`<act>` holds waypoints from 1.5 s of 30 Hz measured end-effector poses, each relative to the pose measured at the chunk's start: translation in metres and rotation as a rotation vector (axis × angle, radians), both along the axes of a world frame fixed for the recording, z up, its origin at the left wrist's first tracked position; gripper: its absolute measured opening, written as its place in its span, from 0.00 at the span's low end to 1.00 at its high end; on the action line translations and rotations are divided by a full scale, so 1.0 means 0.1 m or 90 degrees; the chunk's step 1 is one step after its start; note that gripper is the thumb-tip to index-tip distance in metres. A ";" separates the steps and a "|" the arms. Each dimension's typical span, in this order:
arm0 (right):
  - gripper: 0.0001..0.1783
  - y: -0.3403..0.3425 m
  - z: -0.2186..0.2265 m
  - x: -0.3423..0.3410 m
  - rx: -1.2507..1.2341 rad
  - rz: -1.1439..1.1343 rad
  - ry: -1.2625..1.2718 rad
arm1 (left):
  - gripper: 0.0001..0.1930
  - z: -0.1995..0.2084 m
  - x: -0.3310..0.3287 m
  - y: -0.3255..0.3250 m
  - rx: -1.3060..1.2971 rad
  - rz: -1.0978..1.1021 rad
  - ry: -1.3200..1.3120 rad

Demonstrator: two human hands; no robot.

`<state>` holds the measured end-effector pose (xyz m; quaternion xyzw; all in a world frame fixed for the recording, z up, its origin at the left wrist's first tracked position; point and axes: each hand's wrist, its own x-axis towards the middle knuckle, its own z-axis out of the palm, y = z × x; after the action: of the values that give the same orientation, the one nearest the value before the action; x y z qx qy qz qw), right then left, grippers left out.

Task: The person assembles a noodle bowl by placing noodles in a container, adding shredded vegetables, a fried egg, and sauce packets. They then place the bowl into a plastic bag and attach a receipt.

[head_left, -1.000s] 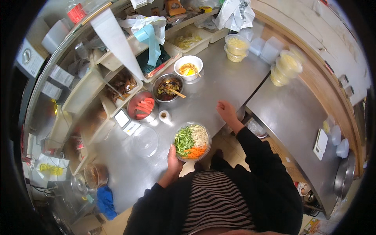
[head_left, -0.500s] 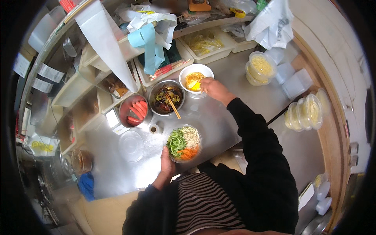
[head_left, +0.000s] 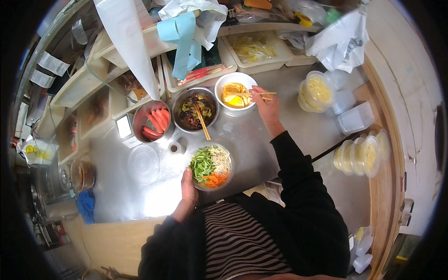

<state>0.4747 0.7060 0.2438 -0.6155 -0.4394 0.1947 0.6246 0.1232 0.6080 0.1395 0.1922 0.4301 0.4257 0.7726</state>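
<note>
My left hand [head_left: 187, 192] is curled against the left side of a clear round container [head_left: 229, 175], which holds shredded cucumber [head_left: 200, 164], pale shreds [head_left: 221, 160] and carrot strips [head_left: 215, 180]. With my right hand [head_left: 267, 108] I grip a pair of chopsticks [head_left: 267, 93] whose tips reach into a white bowl [head_left: 246, 80]. Fried eggs [head_left: 232, 95] lie in that bowl. Left of it stands a steel bowl [head_left: 175, 114] of dark cooked vegetables, another pair of chopsticks [head_left: 204, 125] leaning across its rim.
A steel pot of red sausages [head_left: 156, 123], a small cup [head_left: 174, 148] and a clear lid [head_left: 143, 164] are on the left. Stacked noodle tubs [head_left: 317, 91] and more lidded tubs [head_left: 360, 154] stand at right. Along the back are white bins [head_left: 261, 65].
The chopsticks over the white bowl now show clearly, lying level in my right hand, which has turned more upright. The view has shifted a little; my left hand keeps its place on the container.
</note>
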 end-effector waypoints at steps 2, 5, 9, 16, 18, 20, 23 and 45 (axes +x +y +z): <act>0.09 0.02 0.01 -0.04 0.009 0.004 -0.026 | 0.29 0.01 0.00 0.00 -0.001 0.000 0.013; 0.08 0.05 0.03 -0.06 0.037 -0.013 -0.239 | 0.29 0.01 0.00 0.00 -0.008 0.006 0.002; 0.07 0.17 0.06 -0.06 -0.037 0.014 -0.315 | 0.28 0.01 0.00 0.00 -0.028 0.013 -0.040; 0.06 0.19 0.09 0.04 -0.064 0.033 -0.013 | 0.26 0.04 -0.02 0.03 -0.009 -0.002 -0.023; 0.06 0.22 0.03 0.06 -0.037 0.035 0.025 | 0.27 0.05 -0.02 0.04 -0.017 -0.002 -0.030; 0.07 0.29 -0.07 0.04 0.005 0.049 0.002 | 0.28 0.05 -0.01 0.04 -0.009 -0.012 -0.022; 0.07 0.36 -0.20 0.05 -0.009 0.034 -0.068 | 0.29 0.06 -0.02 0.05 0.001 -0.026 -0.007; 0.10 -0.13 0.41 0.05 0.052 0.009 0.342 | 0.21 0.14 -0.06 0.11 0.016 -0.033 0.052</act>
<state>0.4792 0.6934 0.2844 -0.5131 -0.2699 0.3372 0.7418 0.1168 0.6186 0.1539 0.2303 0.4509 0.4027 0.7625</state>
